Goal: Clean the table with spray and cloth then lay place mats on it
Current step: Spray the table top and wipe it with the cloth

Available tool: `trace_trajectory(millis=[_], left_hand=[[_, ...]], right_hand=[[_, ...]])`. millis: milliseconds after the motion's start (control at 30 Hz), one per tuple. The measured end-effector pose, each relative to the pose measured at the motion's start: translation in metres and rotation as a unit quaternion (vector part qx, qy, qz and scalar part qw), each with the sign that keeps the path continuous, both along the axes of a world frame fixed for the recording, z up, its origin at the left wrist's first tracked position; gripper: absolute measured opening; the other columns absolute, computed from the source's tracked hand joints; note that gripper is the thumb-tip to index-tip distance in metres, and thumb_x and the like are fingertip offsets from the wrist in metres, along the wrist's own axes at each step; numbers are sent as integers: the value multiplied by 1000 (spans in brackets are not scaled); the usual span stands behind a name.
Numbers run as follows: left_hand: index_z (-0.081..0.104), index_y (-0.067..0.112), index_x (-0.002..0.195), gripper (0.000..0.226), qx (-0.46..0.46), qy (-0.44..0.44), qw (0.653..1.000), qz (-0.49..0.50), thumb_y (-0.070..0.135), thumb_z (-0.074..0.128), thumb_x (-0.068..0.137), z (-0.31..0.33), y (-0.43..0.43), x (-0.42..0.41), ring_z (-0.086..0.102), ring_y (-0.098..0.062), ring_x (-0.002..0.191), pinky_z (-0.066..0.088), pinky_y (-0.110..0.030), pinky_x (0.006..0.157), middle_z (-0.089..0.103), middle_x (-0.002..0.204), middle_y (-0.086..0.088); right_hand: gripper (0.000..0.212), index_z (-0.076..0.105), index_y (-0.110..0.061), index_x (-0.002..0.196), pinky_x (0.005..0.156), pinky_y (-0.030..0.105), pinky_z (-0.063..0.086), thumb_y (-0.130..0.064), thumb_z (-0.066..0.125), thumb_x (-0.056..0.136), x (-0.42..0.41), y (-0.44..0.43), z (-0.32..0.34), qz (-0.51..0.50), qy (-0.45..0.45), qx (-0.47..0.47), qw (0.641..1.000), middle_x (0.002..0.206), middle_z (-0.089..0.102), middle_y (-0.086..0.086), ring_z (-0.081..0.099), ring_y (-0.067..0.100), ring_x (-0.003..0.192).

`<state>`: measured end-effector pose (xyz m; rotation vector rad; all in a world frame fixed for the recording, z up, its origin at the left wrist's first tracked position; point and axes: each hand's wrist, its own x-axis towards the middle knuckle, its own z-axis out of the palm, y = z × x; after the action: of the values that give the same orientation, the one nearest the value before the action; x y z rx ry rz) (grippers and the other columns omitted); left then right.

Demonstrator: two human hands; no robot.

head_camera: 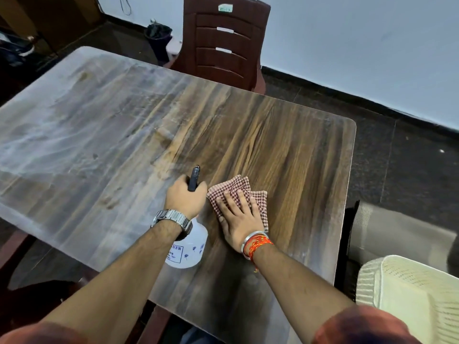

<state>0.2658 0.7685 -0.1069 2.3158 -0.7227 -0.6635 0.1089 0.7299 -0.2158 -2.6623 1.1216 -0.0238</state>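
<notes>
A wood-grain table (pixel 285 145) fills the view, hazy and streaked on its left half. My left hand (pixel 185 196) grips the black head of a white spray bottle (pixel 190 249), nozzle pointing away over the table. Right beside it, my right hand (pixel 238 216) lies flat with fingers spread on a red-and-white checked cloth (pixel 236 186), pressing it onto the tabletop. A pale woven stack that looks like place mats (pixel 409 294) rests at the lower right, off the table.
A brown plastic chair (pixel 223 43) stands at the table's far side. A dark bin (pixel 159 36) sits by the white wall behind it. A grey cushioned seat (pixel 397 234) is at the right. Dark floor surrounds the table.
</notes>
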Motion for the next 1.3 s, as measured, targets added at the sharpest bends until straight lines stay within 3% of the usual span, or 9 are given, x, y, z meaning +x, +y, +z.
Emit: trace_trajectory(millis=[167,367,500,700,867,1000,1133,1233,1300], left_hand=[[53,16,72,24,-21,-37,999,-13,39,56,77,0,-22,27,57,-28,66,36,-32,55,60,64,-4],[52,20,75,35,-39,-34,998,-23,51,42,60,-1,-67,63,63,-37,73,51,-41,69,65,70,-10],[52,19,77,33,-55,-34,996,-65,50,48,67,-6,-110,79,63,-31,69,48,-38,63,63,70,-5],[54,14,75,32,-95,-54,991,-82,46,53,71,-5,-184,81,56,-33,74,37,-35,61,60,72,-5],[56,13,77,28,-149,-17,988,-49,40,57,71,-7,-229,72,65,-37,72,58,-49,69,63,74,-9],[55,11,79,26,-178,-23,983,-39,36,55,70,-10,-243,62,65,-39,68,57,-51,67,65,75,-14],[52,15,73,26,-205,-34,978,-31,40,52,69,-15,-239,68,63,-41,66,55,-53,63,63,71,-13],[48,18,71,26,-224,-17,974,-7,43,50,68,-18,-231,74,61,-44,67,54,-57,63,57,66,-13],[47,18,71,26,-239,-15,971,-7,44,49,69,-18,-226,73,61,-43,66,54,-56,62,56,65,-13]], right_hand=[[53,23,-36,148,115,47,-11,-47,21,96,52,-33,-3,-9,5,5,1000,158,19,-9,3,26,147],[54,22,-35,148,113,47,-15,-47,19,96,107,-88,-5,-41,1,0,999,159,17,-9,1,26,147],[53,23,-35,148,112,45,-18,-47,20,96,132,-137,-6,-64,-6,0,998,159,16,-9,-1,24,147],[51,27,-35,146,116,49,-7,-45,25,96,148,-210,-8,-112,-20,-5,993,158,19,-9,4,24,147],[53,22,-38,148,117,48,-4,-47,25,96,126,-286,-4,-162,-2,-11,987,159,14,-9,3,26,147],[55,15,-37,150,117,50,-3,-48,23,96,48,-343,-1,-302,15,-15,953,160,8,-7,2,30,147],[57,7,-38,150,117,52,-6,-50,18,96,-49,-372,3,-451,35,17,891,161,0,-7,-4,31,147],[58,7,-34,151,116,52,-7,-47,16,96,-60,-373,4,-508,37,38,860,161,-2,-7,-6,30,146],[58,8,-32,151,116,53,-7,-45,19,96,-28,-367,7,-510,17,41,859,161,0,-7,-5,32,146]])
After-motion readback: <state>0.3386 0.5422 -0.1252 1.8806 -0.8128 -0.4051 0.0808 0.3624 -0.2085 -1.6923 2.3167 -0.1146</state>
